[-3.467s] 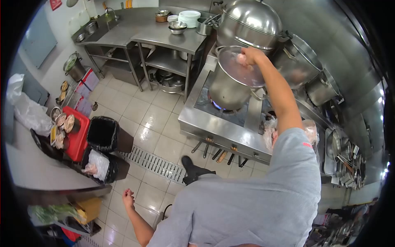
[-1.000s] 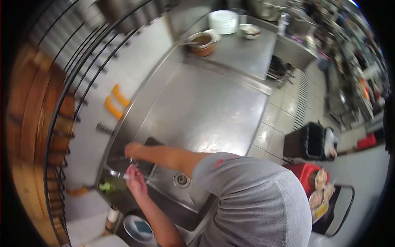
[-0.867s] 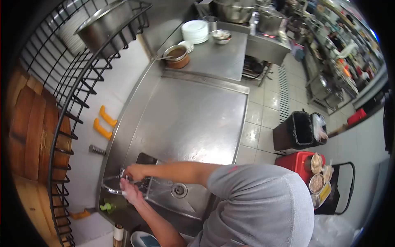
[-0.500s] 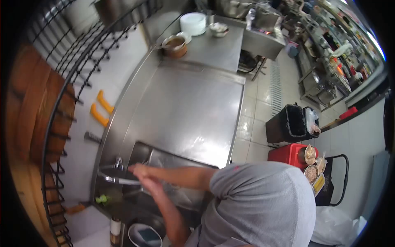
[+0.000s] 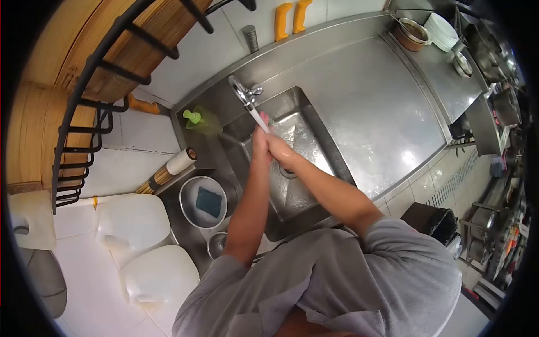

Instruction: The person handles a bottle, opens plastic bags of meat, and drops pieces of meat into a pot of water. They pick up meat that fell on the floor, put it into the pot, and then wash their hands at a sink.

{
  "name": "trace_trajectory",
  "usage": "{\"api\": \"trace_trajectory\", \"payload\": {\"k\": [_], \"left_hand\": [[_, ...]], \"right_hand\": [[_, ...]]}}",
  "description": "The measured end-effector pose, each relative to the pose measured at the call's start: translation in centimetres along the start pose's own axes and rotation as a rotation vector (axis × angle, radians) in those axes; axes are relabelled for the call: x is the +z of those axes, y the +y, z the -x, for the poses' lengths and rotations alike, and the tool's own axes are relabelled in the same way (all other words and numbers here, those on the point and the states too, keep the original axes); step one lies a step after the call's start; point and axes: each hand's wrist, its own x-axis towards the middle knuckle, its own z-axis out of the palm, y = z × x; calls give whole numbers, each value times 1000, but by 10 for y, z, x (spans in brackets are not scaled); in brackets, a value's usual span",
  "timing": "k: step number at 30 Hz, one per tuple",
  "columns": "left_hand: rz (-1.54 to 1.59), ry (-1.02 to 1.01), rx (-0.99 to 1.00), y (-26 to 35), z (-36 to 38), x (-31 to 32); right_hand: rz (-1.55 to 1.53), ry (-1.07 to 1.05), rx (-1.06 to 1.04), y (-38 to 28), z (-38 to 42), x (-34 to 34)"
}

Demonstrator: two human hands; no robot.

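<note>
- Both hands were at the sink (image 5: 314, 143), pressed together under the tap (image 5: 245, 94). The left hand (image 5: 259, 145) and the right hand (image 5: 279, 150) touched palm to palm, fingers loosely curled round one another, and neither held any object.
- A thin stream of water (image 5: 259, 119) ran from the spout onto the joined hands, so the step in hand looked like washing or rinsing — the skin appeared wet.
- By my judgement the next move called for rubbing the hands through under the stream, then reaching to the tap lever, which stood just behind the fingers.
- The sink basin itself held only a film of water round the drain (image 5: 287, 171); I could make out no dishes in it.
- A green soap bottle (image 5: 201, 119) stood on the ledge left of the tap — how full, I could not tell.
- A round metal bowl (image 5: 202, 202) beside the left forearm held a dark scrubbing pad (image 5: 209, 201).
- Two white plastic jugs (image 5: 132, 222) sat near the bowl, contents hidden.
- At the far end of the counter (image 5: 370, 95) a pot (image 5: 411, 32) stood by stacked white plates (image 5: 442, 31).
</note>
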Motion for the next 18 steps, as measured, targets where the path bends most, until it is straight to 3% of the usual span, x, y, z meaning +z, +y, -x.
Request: {"api": "trace_trajectory", "payload": {"k": [2,3,5,6,7,8,9,10,12,15,17,18], "left_hand": [[-63,-28,-180,16,13,4],[-170,-14,-162,15,15,9],[-366,-39,-3,-7,21,-4],[-386,-30,-32,-8,34,-14],[-642,-94,-1,-7,47,-25],[-889,-171,39,-7,56,-31],[-903,-184,27,-13,64,-42],[-915,-134,82,-23,75,-58],[-965,-45,115,-32,104,-87],[-996,55,56,-27,152,-117],[-981,125,27,-19,175,-118],[-921,123,11,-11,191,-109]], "right_hand": [[64,23,104,-13,17,-14],[136,15,133,-28,15,-29],[805,-213,-45,-70,-6,-63],[1189,-81,-318,-70,-46,-78],[1110,-29,-335,-85,-60,-83],[1139,253,-790,-69,-96,-92],[1097,79,-414,-103,-88,-74],[1189,58,-674,-96,-120,-76],[1228,-31,-712,-100,-132,-58],[1058,-72,-756,-82,-175,-70],[889,-15,-690,-78,-168,-62],[848,130,-546,-78,-168,-54]]}}
